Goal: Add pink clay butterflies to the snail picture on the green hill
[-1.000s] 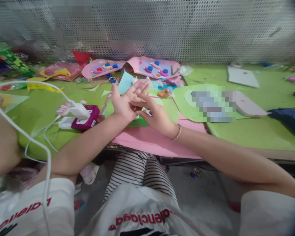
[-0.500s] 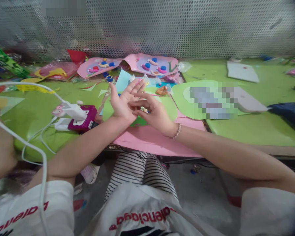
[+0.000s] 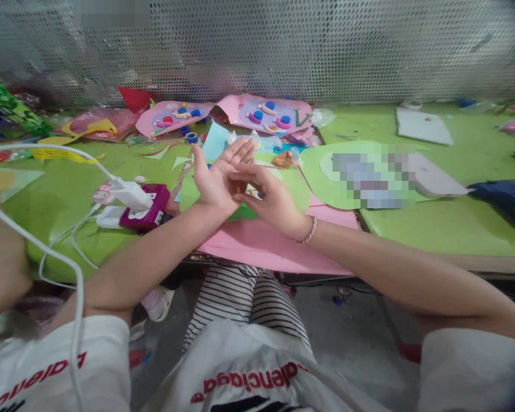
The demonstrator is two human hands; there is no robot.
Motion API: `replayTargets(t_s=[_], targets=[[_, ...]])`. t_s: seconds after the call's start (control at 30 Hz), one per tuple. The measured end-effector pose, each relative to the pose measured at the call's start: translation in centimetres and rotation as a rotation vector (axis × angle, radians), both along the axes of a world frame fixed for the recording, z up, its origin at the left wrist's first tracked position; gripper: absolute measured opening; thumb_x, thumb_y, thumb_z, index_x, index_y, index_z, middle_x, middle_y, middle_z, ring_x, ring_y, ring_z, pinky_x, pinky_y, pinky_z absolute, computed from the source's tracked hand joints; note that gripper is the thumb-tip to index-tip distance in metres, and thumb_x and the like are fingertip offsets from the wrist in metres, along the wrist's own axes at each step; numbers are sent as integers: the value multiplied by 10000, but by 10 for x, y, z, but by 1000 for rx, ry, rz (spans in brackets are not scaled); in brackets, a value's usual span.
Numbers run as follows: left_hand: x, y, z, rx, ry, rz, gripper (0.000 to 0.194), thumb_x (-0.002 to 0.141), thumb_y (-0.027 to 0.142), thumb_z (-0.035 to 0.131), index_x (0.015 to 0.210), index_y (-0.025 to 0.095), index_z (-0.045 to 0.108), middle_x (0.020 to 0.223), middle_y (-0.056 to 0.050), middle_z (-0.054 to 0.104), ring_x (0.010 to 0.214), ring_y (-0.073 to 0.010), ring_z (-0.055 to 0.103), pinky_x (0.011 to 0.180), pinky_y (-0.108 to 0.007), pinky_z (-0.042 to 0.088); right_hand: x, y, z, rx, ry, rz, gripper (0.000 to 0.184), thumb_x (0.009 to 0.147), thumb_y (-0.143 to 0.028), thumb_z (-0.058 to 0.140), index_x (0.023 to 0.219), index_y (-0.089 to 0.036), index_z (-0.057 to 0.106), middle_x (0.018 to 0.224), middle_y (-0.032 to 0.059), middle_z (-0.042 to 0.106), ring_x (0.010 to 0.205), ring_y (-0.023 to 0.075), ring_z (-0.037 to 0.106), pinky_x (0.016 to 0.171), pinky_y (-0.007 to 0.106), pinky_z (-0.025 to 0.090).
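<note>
My left hand (image 3: 218,182) is held palm up with its fingers stretched out and the thumb raised. Over its palm bends my right hand (image 3: 278,203), thumb and fingertips curled together against the left palm. Whatever sits between those fingertips is hidden. Under both hands lies a green paper sheet (image 3: 298,191) with small coloured pieces partly showing, on top of a pink sheet (image 3: 283,249). Just beyond the hands are a brownish-orange lump (image 3: 284,158) in clear plastic and a light blue paper (image 3: 214,142).
Pink cut-outs (image 3: 302,109) with blue and pink clay shapes rest at the back, before a perforated metal screen (image 3: 283,57). A purple power socket (image 3: 158,206) with white cables (image 3: 78,309) stands left. Rightward are a pale phone-like slab (image 3: 440,177) and a dark blue glue gun (image 3: 506,197).
The fingers of my right hand have shifted slightly against the left palm. My left hand stays palm up in nearly the same place.
</note>
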State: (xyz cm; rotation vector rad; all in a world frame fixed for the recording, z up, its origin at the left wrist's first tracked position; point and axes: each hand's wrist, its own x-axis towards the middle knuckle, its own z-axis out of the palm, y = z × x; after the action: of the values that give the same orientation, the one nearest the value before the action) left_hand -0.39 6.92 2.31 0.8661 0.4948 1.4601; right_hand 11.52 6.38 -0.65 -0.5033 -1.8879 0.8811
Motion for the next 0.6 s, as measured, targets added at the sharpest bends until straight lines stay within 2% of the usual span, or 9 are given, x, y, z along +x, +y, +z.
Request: replayTargets(t_s=[0.1, 0.2, 0.3, 0.37, 0.47, 0.6], targets=[[-1, 0, 0, 14, 17, -6, 815, 832, 735, 40, 1022, 172, 598, 1281, -119, 570, 1347, -247, 383, 1100, -320, 339, 2, 2, 6, 138, -95, -198, 303, 763, -188, 631, 1042, -179, 513, 1093, 86, 599, 1032, 190, 573, 915, 387, 497], [-1, -1, 0, 18, 20, 13, 830, 843, 721, 13, 1024, 155, 592, 1279, -113, 570, 1344, -232, 391, 1097, -319, 344, 5, 6, 12, 201, -204, -340, 238, 715, -269, 677, 826, -192, 482, 879, 53, 568, 863, 191, 529, 740, 358, 490], [0, -3, 3, 18, 11, 45, 822, 854, 701, -5, 993, 163, 600, 1259, -97, 589, 1342, -214, 397, 1103, -306, 329, 8, 7, 15, 184, -301, -246, 262, 772, -320, 615, 669, -196, 408, 661, -1, 478, 637, 128, 439, 589, 279, 390], [0, -5, 4, 32, 6, 52, 808, 866, 686, -5, 982, 170, 606, 1253, -91, 600, 1351, -211, 382, 1114, -315, 307, 9, 6, 15, 177, -348, -165, 298, 824, -346, 554, 628, -190, 393, 598, -21, 428, 561, 101, 382, 551, 259, 332], [1, -7, 6, 54, -1, 56, 828, 885, 646, -44, 992, 150, 609, 1266, -103, 590, 1361, -216, 364, 1125, -335, 277, 7, 5, 13, 219, -376, -120, 293, 861, -340, 506, 636, -176, 414, 601, -22, 437, 552, 86, 375, 552, 240, 312], [3, -7, 4, 93, 22, 59, 827, 877, 654, -30, 973, 159, 626, 1249, -99, 598, 1355, -225, 372, 1114, -338, 288, 5, 1, 11, 277, -387, -133, 239, 880, -255, 461, 659, -166, 437, 615, -17, 442, 564, 84, 371, 568, 234, 310]])
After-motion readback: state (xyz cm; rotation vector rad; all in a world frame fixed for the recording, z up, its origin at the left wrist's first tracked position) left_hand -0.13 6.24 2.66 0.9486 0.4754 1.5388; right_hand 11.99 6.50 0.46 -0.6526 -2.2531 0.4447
